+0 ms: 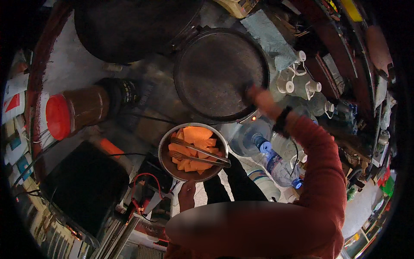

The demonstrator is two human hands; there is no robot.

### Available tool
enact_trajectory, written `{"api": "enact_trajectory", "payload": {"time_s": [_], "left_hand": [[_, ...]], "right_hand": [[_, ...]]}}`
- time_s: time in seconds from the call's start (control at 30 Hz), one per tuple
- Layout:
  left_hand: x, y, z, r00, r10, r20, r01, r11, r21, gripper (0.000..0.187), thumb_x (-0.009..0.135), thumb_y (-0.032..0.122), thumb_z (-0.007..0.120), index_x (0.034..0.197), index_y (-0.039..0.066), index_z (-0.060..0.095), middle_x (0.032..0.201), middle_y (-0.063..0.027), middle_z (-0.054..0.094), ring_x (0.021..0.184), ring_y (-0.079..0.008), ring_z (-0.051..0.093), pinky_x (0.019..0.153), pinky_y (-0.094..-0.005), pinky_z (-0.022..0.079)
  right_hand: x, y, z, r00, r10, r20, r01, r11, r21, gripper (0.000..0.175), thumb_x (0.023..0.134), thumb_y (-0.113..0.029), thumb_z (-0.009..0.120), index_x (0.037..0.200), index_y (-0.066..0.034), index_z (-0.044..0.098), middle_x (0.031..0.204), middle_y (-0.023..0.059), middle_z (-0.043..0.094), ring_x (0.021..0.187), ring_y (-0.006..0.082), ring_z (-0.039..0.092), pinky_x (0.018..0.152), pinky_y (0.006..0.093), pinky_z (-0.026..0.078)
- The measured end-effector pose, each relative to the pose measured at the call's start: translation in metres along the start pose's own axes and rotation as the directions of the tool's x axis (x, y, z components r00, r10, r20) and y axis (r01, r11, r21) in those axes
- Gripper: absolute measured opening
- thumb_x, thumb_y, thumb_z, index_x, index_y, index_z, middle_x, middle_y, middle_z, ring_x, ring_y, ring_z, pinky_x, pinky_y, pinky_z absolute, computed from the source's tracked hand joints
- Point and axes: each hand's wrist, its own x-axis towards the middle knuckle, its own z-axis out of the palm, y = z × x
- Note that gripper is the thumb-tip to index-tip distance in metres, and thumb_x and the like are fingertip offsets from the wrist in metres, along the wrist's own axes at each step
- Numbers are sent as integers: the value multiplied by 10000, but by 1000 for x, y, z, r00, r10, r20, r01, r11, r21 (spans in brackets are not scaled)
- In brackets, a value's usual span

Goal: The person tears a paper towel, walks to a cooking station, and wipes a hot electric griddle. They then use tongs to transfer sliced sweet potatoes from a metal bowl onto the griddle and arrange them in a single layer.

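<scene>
My left hand (187,192) grips the near rim of a round metal bowl (163,162). Flat orange slices (197,133) fill the bowl, and metal tongs with forked ends (207,157) lie across them, their bend by the right rim. Beyond the bowl sits a round, dark electric griddle (220,71), its cooking surface bare and its small orange lamp (254,118) lit. Over the griddle's right side is my right hand (261,97), blurred by motion. A dark patch shows at its fingertips; whether it is a held thing cannot be made out.
Clear plastic bottles (284,168) crowd the floor to the right, with a large blue water bottle (245,139) near the griddle. A red-lidded jar (58,116) lies left. A big dark round vessel (129,29) is at the back. Black cable (145,117) runs toward the griddle.
</scene>
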Motion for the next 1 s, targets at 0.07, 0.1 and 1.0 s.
{"api": "enact_trajectory", "payload": {"time_s": [0.07,0.1,1.0], "left_hand": [[2,-3,-1,988,-150,-25,140,961,-239,221,840,107,509,1040,16,527,982,-66,560,909,-136,501,802,-256,393],[5,-4,1,983,-181,-31,158,919,-361,219,840,106,507,1040,17,526,979,-64,559,906,-136,500,801,-257,393],[-21,0,1,999,-18,-31,9,959,-283,220,843,112,516,1032,1,531,986,-79,565,914,-144,512,804,-273,400]], "right_hand": [[53,21,-18,963,262,-57,-261,965,24,241,754,-90,466,981,-43,531,903,168,536,715,304,568,605,407,477],[83,12,-21,940,323,-112,-323,946,12,217,764,-98,460,961,-46,536,876,184,537,685,314,568,596,402,476],[-3,-78,5,915,-353,195,358,934,8,166,679,-125,504,826,-96,575,933,74,529,840,231,558,655,367,490]]}}
